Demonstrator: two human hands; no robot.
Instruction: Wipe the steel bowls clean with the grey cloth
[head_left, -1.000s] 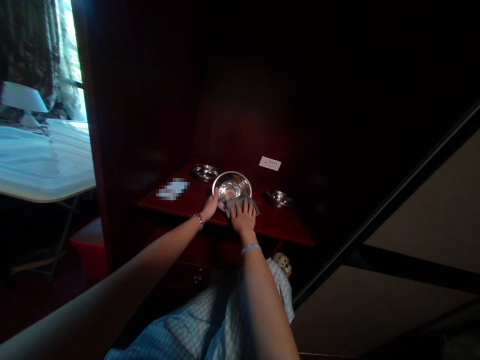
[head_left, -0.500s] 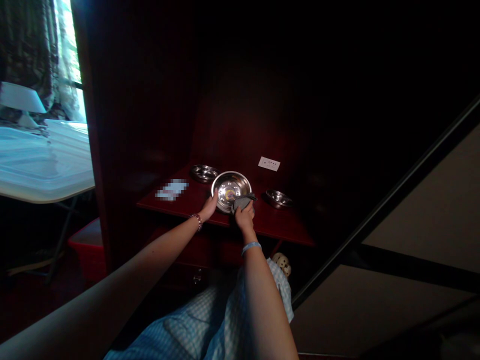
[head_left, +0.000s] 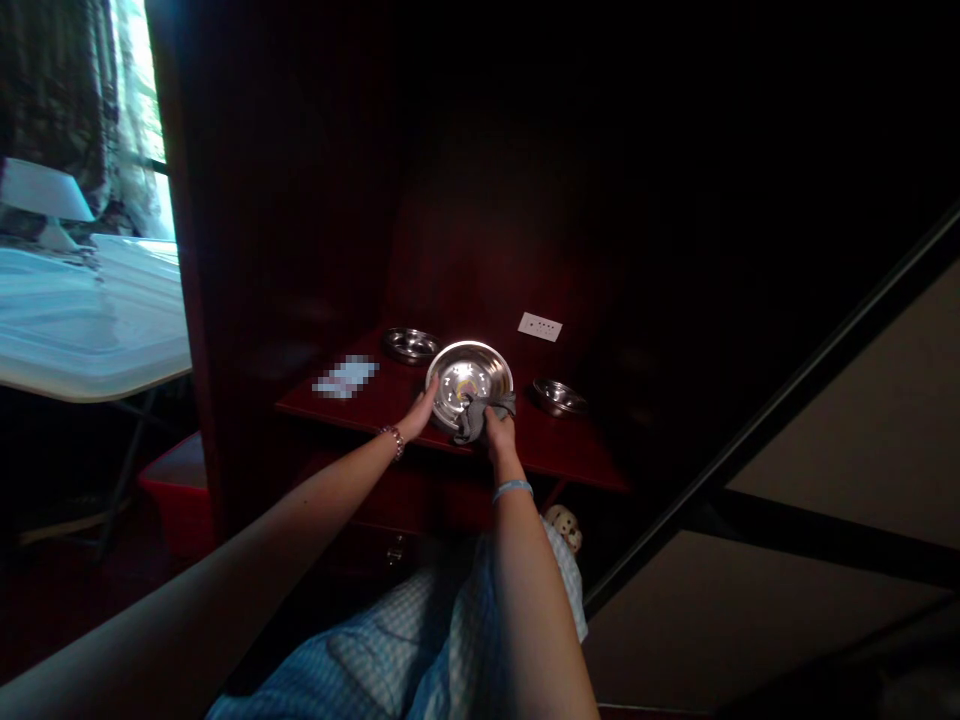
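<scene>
A shiny steel bowl [head_left: 480,368] is tilted toward me above the front of a dark red shelf [head_left: 555,452]. My left hand [head_left: 420,410] grips its left rim. At the bowl's lower right edge, my right hand [head_left: 501,430] holds a grey cloth [head_left: 472,418] against the rim, with part of the cloth hanging to the left. Two smaller steel dishes rest on the shelf, one behind on the left [head_left: 411,345] and one on the right [head_left: 559,397].
A blurred-out white item [head_left: 346,377] lies on the shelf's left side. A socket plate [head_left: 540,327] is on the back panel. Left of the cabinet are a pale table [head_left: 90,340], a lamp [head_left: 46,192] and a red bin [head_left: 180,500]. A drawer is below the shelf.
My right hand has shifted slightly right along the bowl's rim, and the cloth has spread to the left. The bowl is turned a little more toward me.
</scene>
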